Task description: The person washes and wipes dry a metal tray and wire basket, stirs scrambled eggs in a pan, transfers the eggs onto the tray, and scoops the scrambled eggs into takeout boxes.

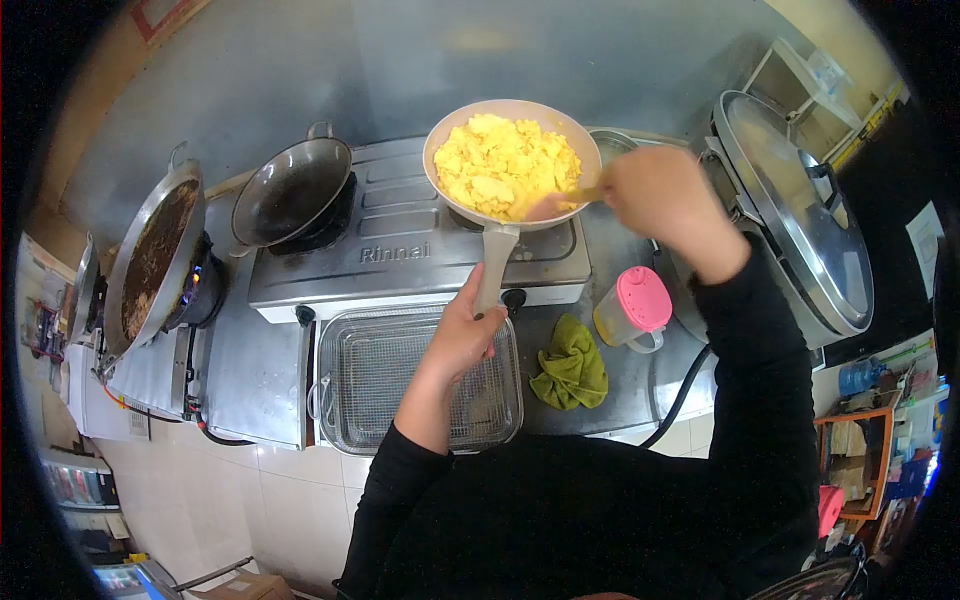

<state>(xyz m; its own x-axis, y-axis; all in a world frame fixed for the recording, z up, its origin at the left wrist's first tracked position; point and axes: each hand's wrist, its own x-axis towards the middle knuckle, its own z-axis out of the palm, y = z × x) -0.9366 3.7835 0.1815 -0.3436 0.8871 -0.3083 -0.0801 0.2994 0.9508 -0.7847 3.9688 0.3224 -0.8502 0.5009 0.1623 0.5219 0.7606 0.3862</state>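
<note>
My left hand (462, 335) is wrapped around the pale handle of a frying pan (440, 142), which sits over the right burner of the stove. Yellow scrambled eggs (500, 160) fill most of the pan. In my right hand (665, 195), slightly blurred, is a spatula (552, 204); its pinkish blade reaches into the eggs at the pan's lower right. Part of the spatula's handle is hidden by my fingers.
A Rinnai stove (395, 255) carries an empty dark wok (295, 190) on its left burner. Further left, a large wok (150, 260) holds brown contents above a flame. Nearby are a wire basket tray (350, 400), green cloth (570, 370), pink-lidded jug (640, 300) and big lidded cooker (790, 210).
</note>
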